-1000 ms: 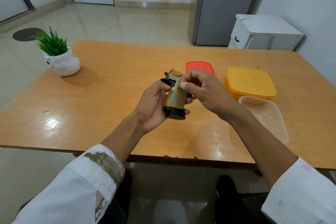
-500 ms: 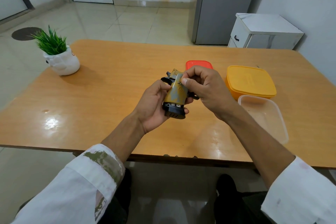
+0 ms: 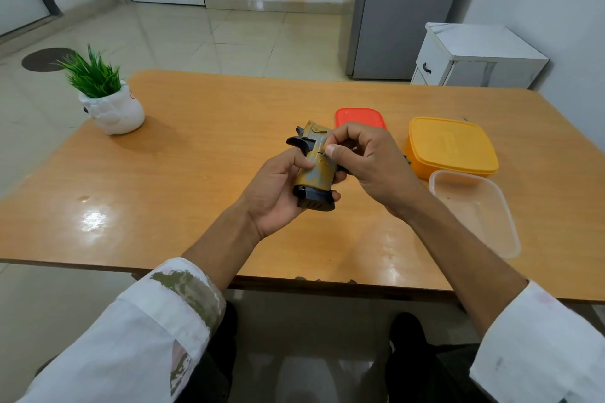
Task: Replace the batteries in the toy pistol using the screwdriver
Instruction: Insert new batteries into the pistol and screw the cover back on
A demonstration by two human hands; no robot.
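A tan and black toy pistol is held over the middle of the wooden table, its black grip base pointing toward me. My left hand grips it from the left, thumb on the grip's side. My right hand has its fingers curled, and its thumb and forefinger pinch at the upper side of the grip. A thin metal shaft, seemingly a small screwdriver, shows between those fingers; most of it is hidden. The pistol's barrel end is hidden behind my right hand.
A red lid lies just beyond the pistol. On the right stand a closed yellow box and an open clear container. A potted plant in a white pot sits at the far left.
My right hand's thumb and fingers have shifted slightly on the pistol's side, a small twisting motion. The pistol has tilted a little in my left hand.
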